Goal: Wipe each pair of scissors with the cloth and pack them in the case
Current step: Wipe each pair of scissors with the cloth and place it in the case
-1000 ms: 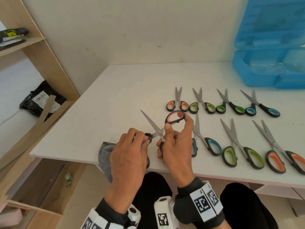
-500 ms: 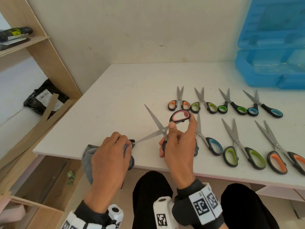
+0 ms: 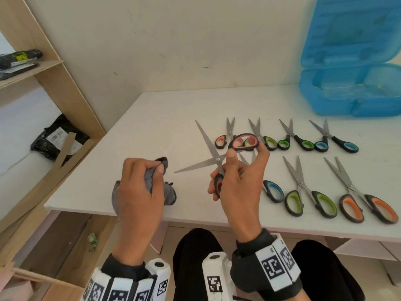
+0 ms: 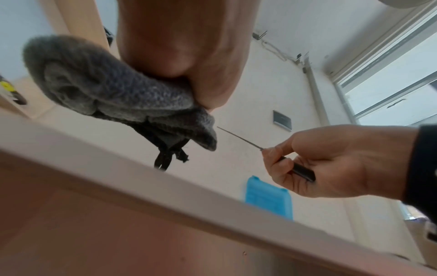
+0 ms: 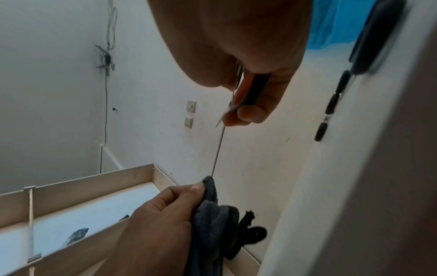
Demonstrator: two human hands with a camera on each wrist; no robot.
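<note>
My right hand [image 3: 238, 177] grips a pair of scissors [image 3: 213, 157] with black handles lined in pink-red, blades spread wide open above the white table [image 3: 152, 118]. One blade points left toward my left hand [image 3: 141, 187], which holds a bunched grey cloth [image 3: 149, 181] just clear of the blade tip. In the left wrist view the cloth [image 4: 113, 93] hangs under my palm and the thin blade [image 4: 238, 138] points at it. The right wrist view shows the blade [image 5: 218, 147] reaching down to the cloth [image 5: 210, 214]. The blue case [image 3: 351, 68] stands open at the back right.
Several more scissors lie in two rows on the table: small ones [image 3: 303, 137] in the back row and large ones [image 3: 308, 192] in the front row, right of my right hand. A wooden shelf unit [image 3: 54, 83] stands at the left. The table's front edge [image 3: 303, 231] is near my knees.
My left hand has drawn the cloth off the blade and moved left, then come back up near its tip. The right hand has lifted the open scissors a little.
</note>
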